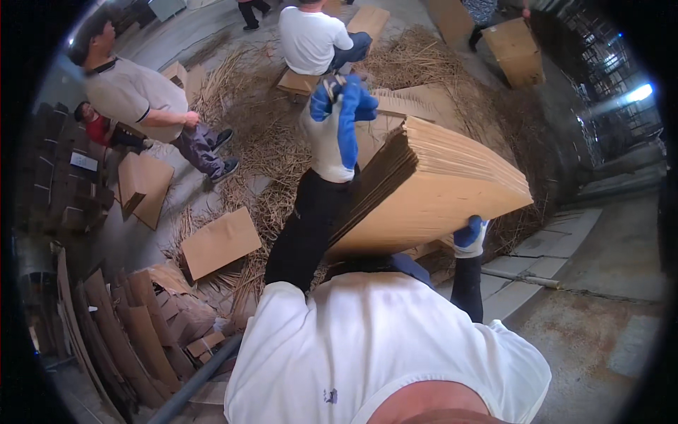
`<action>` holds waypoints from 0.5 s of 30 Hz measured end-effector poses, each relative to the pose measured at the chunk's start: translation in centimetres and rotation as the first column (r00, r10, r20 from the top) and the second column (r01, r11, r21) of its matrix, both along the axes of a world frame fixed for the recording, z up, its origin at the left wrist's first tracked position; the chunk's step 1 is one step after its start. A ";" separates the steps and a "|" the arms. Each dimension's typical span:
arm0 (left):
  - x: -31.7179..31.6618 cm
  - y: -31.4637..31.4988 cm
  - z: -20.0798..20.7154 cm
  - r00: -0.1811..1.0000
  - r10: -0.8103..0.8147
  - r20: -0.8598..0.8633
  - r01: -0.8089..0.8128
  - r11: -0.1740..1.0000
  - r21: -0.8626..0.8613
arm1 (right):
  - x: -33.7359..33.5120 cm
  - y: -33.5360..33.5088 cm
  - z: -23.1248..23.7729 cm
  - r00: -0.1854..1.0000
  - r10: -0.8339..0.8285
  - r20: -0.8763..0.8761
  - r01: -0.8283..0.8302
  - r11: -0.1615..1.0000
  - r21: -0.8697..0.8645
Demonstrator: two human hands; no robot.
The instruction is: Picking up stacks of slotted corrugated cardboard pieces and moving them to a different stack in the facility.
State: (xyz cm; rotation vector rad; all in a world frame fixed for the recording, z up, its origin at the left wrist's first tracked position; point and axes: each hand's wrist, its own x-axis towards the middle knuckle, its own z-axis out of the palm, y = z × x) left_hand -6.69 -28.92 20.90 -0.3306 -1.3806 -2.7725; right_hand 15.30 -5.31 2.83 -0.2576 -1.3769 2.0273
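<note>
A thick stack of flat brown cardboard sheets [459, 177] leans tilted in front of my body, its layered edges showing at the top and left. My right hand [471, 237], in a white glove with blue coating, is closed on the stack's lower right edge. My left hand [337, 127], gloved the same way, is raised beyond the stack's left side with its fingers curled. A small dark, partly shiny thing [333, 85] shows at those fingers, too small to name. That hand looks apart from the stack.
Shredded cardboard strips [244, 106] litter the floor. A loose cardboard sheet [221, 244] lies at left, near upright cardboard pieces [141, 332] and a grey pipe [194, 381]. One person [145, 99] stands at left; another [311, 42] sits ahead. A cardboard box [512, 49] is at far right.
</note>
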 end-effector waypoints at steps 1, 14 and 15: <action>-0.1 -0.3 -0.3 0.994 0.056 -0.098 -0.059 0.998 -0.026 | -0.2 -0.5 0.6 1.000 0.000 -0.001 0.000 1.000 0.002; 3.7 -6.1 0.8 0.610 -0.147 -0.779 -0.398 0.793 -0.461 | -1.1 0.4 -0.2 0.997 0.057 -0.044 -0.055 0.997 0.061; 3.6 -6.0 1.5 0.551 -0.129 -0.824 -0.460 0.777 -0.429 | -1.4 0.7 0.0 0.998 0.056 -0.029 -0.053 0.993 0.102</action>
